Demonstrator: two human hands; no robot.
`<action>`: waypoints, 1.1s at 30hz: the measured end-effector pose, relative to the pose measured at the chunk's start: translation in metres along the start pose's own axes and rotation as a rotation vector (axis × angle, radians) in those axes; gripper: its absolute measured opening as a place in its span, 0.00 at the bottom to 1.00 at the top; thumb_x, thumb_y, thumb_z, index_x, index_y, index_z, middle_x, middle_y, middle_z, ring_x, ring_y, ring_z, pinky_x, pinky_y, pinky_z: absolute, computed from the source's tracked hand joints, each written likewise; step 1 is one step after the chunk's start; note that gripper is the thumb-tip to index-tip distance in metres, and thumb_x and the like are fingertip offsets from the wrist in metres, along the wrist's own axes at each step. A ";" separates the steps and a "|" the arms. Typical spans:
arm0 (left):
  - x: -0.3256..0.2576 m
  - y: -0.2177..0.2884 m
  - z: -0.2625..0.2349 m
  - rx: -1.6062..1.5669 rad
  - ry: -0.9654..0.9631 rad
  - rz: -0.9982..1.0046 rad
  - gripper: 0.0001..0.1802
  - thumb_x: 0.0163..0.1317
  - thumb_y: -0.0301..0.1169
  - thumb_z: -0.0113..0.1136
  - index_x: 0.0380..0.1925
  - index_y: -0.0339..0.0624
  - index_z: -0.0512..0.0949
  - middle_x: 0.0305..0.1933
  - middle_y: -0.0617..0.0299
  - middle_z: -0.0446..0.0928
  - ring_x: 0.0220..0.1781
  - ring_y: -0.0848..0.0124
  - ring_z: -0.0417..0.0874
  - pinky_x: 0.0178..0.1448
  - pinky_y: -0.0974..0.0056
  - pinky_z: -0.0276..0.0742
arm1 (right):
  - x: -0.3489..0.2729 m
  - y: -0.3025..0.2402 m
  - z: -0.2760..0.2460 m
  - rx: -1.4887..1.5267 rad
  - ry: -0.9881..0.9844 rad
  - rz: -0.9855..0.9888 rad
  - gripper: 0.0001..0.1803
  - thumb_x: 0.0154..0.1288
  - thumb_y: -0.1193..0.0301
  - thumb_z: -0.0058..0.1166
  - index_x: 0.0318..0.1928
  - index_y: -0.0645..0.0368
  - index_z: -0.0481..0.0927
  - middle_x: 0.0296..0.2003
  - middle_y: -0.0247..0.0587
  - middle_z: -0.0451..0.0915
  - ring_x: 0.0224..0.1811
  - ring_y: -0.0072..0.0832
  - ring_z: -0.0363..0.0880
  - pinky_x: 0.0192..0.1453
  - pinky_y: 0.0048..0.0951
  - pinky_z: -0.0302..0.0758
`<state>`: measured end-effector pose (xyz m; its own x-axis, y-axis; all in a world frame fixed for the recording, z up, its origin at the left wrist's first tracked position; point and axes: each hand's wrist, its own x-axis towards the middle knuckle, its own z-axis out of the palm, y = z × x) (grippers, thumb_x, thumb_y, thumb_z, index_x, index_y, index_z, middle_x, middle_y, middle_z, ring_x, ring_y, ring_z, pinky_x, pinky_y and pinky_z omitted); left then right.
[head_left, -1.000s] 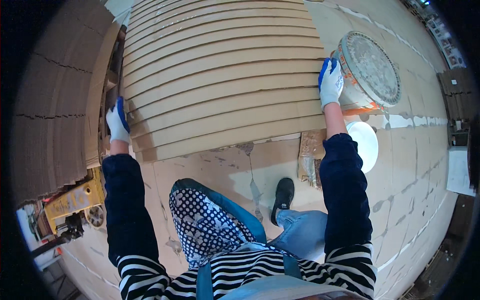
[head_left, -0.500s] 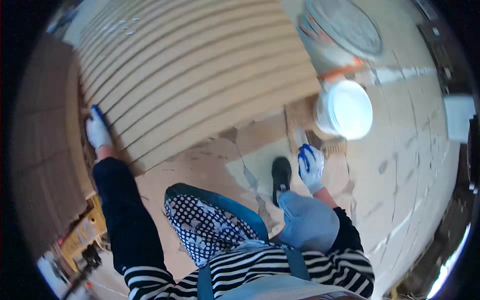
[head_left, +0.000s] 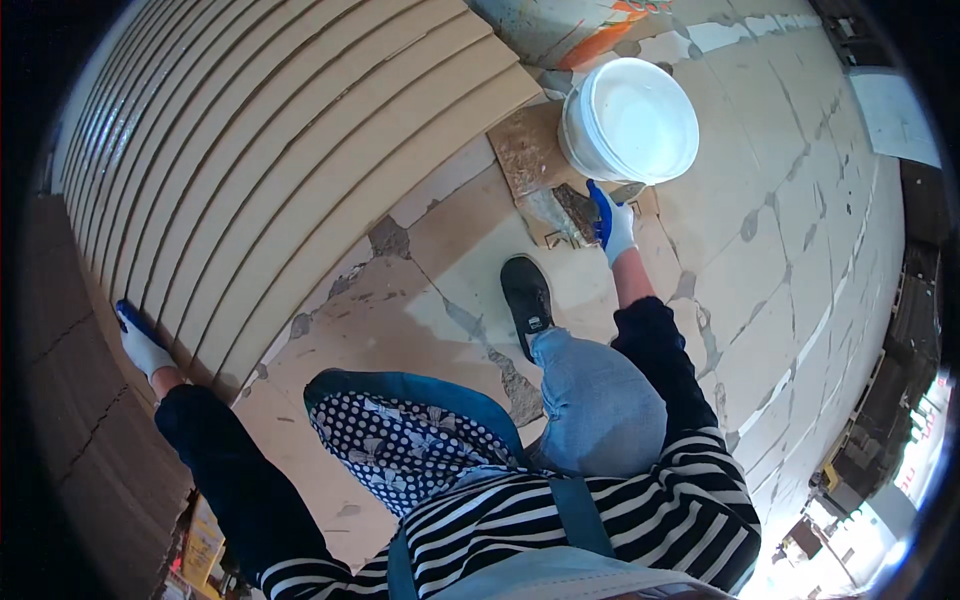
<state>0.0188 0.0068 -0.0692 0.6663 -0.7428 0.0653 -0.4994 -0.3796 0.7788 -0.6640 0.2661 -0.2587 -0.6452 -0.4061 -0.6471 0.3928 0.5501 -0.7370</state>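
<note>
1. Hands: well apart, both in white gloves with blue-coated fingers.
2. Left hand [head_left: 148, 345]: at the near left edge of the shingled cardboard sheets [head_left: 300, 150], fingers pointing away from the body. Underside hidden from me; couldn't tell if it gripped or just rested.
3. Right hand [head_left: 616, 222]: low, just on the near side of the white bucket [head_left: 577, 135], fingers at a small brown object [head_left: 577, 210]. Couldn't tell if they had closed on it, nor what it was exactly.
4. Brown object lay on a flat cardboard piece [head_left: 525, 150], between the bucket and the person's foot.
5. Bucket stood upright, partly over that same piece; pale inside, contents unclear from where I stood.
6. Cardboard sheets sat up front and to the left, overlapping in steps, near edge slanting up toward the bucket.
7. Larger bucket [head_left: 540, 30] with orange marking was past the white one, cut off by the view.
8. Dark shoe [head_left: 527, 300] was planted just short of the cardboard piece; jeans knee [head_left: 600, 400] bent behind it.
9. Brown stack [head_left: 110, 430] on the far left, beside the sheets.
10. Floor [head_left: 780, 250]: beige, cracked, grey patches.
</note>
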 end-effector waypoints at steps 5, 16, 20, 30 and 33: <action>-0.002 -0.002 0.003 0.070 0.024 0.122 0.26 0.59 0.55 0.52 0.34 0.41 0.78 0.27 0.68 0.74 0.26 0.77 0.74 0.26 0.72 0.69 | -0.031 0.016 0.014 -0.424 -0.062 -0.204 0.12 0.58 0.64 0.57 0.35 0.60 0.79 0.21 0.36 0.75 0.11 0.18 0.64 0.13 0.19 0.60; 0.011 -0.011 0.004 -0.161 -0.006 -0.011 0.27 0.58 0.56 0.53 0.35 0.40 0.79 0.24 0.70 0.72 0.24 0.79 0.70 0.28 0.72 0.65 | -0.024 -0.164 -0.020 0.154 0.062 -0.817 0.14 0.64 0.68 0.49 0.42 0.67 0.78 0.31 0.40 0.80 0.20 0.17 0.72 0.21 0.18 0.68; 0.023 -0.021 -0.001 0.006 0.011 0.057 0.29 0.58 0.57 0.52 0.36 0.38 0.79 0.25 0.69 0.73 0.25 0.78 0.70 0.29 0.71 0.66 | 0.032 -0.158 -0.014 -0.119 0.157 -0.597 0.12 0.59 0.69 0.57 0.38 0.66 0.79 0.24 0.39 0.78 0.16 0.20 0.73 0.17 0.19 0.71; 0.030 -0.025 -0.008 -0.053 -0.055 -0.074 0.34 0.58 0.57 0.51 0.44 0.32 0.76 0.34 0.62 0.75 0.34 0.73 0.73 0.38 0.68 0.69 | 0.069 -0.133 -0.014 -0.009 -0.012 -0.559 0.13 0.59 0.63 0.56 0.36 0.61 0.81 0.23 0.37 0.78 0.18 0.20 0.72 0.19 0.18 0.70; 0.023 -0.019 -0.008 0.019 -0.038 0.001 0.35 0.58 0.57 0.51 0.45 0.31 0.76 0.36 0.61 0.76 0.35 0.72 0.74 0.40 0.68 0.70 | 0.066 -0.140 -0.047 0.362 -0.234 -0.453 0.15 0.59 0.60 0.54 0.33 0.60 0.80 0.23 0.36 0.78 0.18 0.21 0.72 0.20 0.19 0.70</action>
<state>0.0483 0.0012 -0.0771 0.6442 -0.7637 0.0422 -0.5107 -0.3884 0.7670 -0.7924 0.1959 -0.1891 -0.6552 -0.7127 -0.2505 0.3378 0.0202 -0.9410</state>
